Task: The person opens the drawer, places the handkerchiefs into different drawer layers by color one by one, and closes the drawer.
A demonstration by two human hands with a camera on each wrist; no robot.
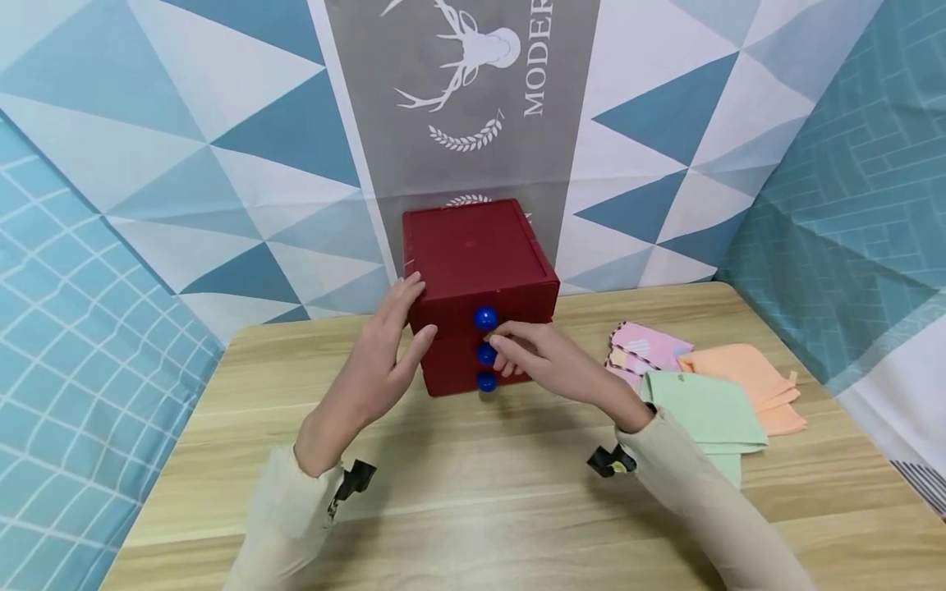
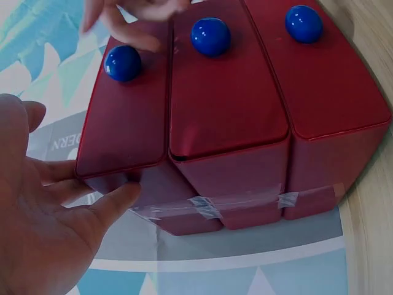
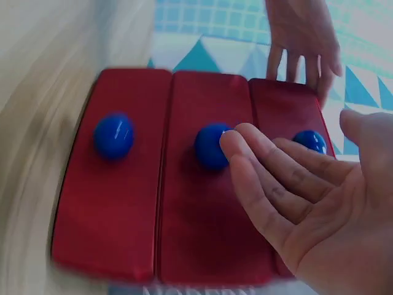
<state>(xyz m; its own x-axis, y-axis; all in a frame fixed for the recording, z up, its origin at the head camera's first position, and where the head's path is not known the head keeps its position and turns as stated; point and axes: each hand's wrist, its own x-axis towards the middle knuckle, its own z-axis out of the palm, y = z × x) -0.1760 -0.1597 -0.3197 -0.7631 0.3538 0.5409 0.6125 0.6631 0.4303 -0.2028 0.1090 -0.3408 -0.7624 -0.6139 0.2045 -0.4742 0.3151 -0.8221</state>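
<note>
A dark red drawer box [image 1: 473, 246] stands at the back of the table, its three drawers stacked and each fitted with a round blue knob. My left hand [image 1: 373, 365] touches the box's upper left edge, thumb and fingers spread around the corner. In front of the drawers is my right hand [image 1: 550, 361], its fingertips by the middle knob [image 3: 212, 146]. The right wrist view shows those fingers nearly straight and the thumb apart from them. Above and below are the top knob [image 1: 485, 318] and the bottom knob [image 1: 486, 382]. All three drawers look closed.
Right of the box lie a pink patterned cloth [image 1: 650, 345], an orange cloth [image 1: 739, 369] and a folded green cloth [image 1: 702, 406], partly overlapping. A patterned curtain [image 1: 473, 107] hangs close behind the box. Clear tape [image 2: 209, 206] runs along the box's side.
</note>
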